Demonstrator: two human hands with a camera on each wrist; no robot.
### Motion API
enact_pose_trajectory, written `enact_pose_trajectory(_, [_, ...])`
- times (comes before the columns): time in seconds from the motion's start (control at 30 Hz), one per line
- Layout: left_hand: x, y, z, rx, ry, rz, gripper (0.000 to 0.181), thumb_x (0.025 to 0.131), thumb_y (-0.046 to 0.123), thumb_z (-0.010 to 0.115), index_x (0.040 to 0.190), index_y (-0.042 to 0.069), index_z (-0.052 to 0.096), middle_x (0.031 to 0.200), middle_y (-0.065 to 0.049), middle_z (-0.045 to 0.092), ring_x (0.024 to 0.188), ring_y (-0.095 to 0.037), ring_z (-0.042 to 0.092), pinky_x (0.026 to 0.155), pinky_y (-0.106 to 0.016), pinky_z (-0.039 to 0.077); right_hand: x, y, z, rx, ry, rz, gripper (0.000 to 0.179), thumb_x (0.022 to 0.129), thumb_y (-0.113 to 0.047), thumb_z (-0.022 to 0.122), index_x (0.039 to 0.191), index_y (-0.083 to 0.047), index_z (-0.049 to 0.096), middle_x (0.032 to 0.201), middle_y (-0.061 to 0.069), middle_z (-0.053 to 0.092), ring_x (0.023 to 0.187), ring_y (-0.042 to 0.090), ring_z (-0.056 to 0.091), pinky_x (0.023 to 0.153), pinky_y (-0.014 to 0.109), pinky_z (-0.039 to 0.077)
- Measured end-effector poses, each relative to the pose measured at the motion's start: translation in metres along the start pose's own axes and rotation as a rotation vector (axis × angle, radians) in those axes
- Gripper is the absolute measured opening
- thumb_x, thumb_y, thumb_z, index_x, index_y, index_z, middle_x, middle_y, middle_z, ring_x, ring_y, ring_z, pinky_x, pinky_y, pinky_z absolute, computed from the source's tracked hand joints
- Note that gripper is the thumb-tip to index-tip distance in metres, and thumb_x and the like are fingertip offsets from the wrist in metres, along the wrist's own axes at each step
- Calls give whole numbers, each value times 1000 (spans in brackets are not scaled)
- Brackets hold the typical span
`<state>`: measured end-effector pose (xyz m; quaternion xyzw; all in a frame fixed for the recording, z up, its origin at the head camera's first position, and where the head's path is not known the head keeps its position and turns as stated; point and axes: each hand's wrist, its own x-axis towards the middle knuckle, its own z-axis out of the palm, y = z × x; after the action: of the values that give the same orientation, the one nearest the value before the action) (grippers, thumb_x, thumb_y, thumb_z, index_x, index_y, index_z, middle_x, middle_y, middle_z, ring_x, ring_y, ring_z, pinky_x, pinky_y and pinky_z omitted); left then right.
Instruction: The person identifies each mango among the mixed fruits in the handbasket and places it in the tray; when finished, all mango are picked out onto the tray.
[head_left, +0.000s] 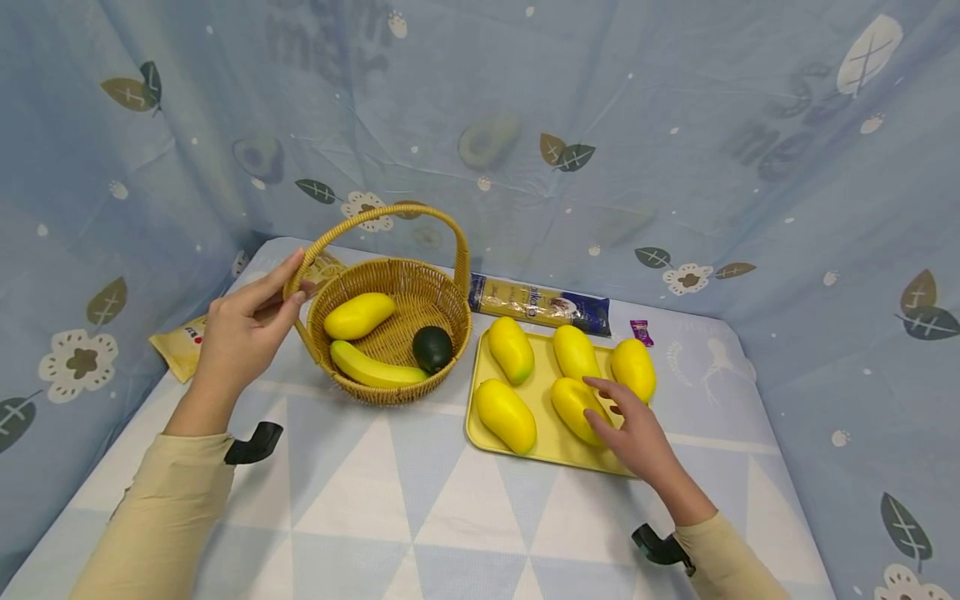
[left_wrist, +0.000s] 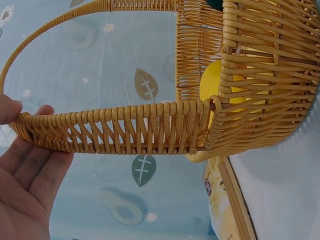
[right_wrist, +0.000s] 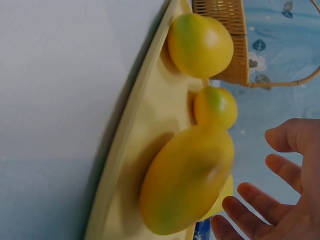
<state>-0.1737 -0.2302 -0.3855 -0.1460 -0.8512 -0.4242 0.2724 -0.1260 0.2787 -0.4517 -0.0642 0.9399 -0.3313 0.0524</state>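
Observation:
My left hand [head_left: 243,333] holds the handle [left_wrist: 115,127] of a woven wicker basket [head_left: 386,396] on its left side, thumb on one face and fingers on the other. Inside the basket lie a yellow mango [head_left: 360,317], a banana [head_left: 377,368] and a dark green avocado [head_left: 432,348]. To the right, several yellow mangoes lie on a yellow rectangular tray [head_left: 543,450]. Over the tray's right half is my right hand [head_left: 637,437], fingers spread and holding nothing, close to the front mango [right_wrist: 187,180]. A small gap shows between them in the right wrist view.
A long pasta packet [head_left: 540,302] lies behind the tray, and a small purple wrapped candy [head_left: 642,333] is at its back right. Left of the basket is a yellow packet [head_left: 182,348], partly behind my left arm. Patterned blue curtains [head_left: 480,150] enclose the table.

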Motion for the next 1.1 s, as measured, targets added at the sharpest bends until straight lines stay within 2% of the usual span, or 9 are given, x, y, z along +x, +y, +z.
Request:
enact_pose_trajectory(0.23, [0,-1,-1,18,-1,-7,67,94,-5,68,147,33,54,114,-13,75,103,17,59,86,-4,48,9,-17,-2,13,10,-43,47,100,-25,67,145,-19,56,145,10,54,129,35,52,106,62,46])
enact_pose_trajectory(0.4, [0,-2,-1,37,-4,-11,67,95,-4,68,148,34,53,114,-12,75,103,18,58,85,-3,47,19,-33,1,28,-2,-115,47,99,-25,68,145,-20,57,145,8,55,128,35,53,105,60,47])
enact_pose_trajectory(0.67, [-1,-2,-1,47,-3,-11,67,94,-4,68,148,34,53,113,-12,75,103,19,57,86,-3,46,38,-69,9,17,-49,-200,48,99,-26,67,146,-25,56,147,5,54,127,31,55,105,56,49])
enact_pose_trajectory(0.83, [-2,-3,-1,30,-5,-12,67,94,-4,68,148,33,54,114,-13,75,103,18,58,85,-3,47,57,-95,14,30,-90,-253,48,101,-28,66,147,-24,55,146,3,54,126,30,55,106,53,48])
enact_pose_trajectory(1.1, [-1,-3,-1,24,-4,-14,67,94,-5,68,148,34,54,114,-12,75,104,17,58,86,-4,47,98,-132,26,70,-172,-319,49,101,-28,66,148,-22,54,147,-1,54,125,24,57,106,46,49])
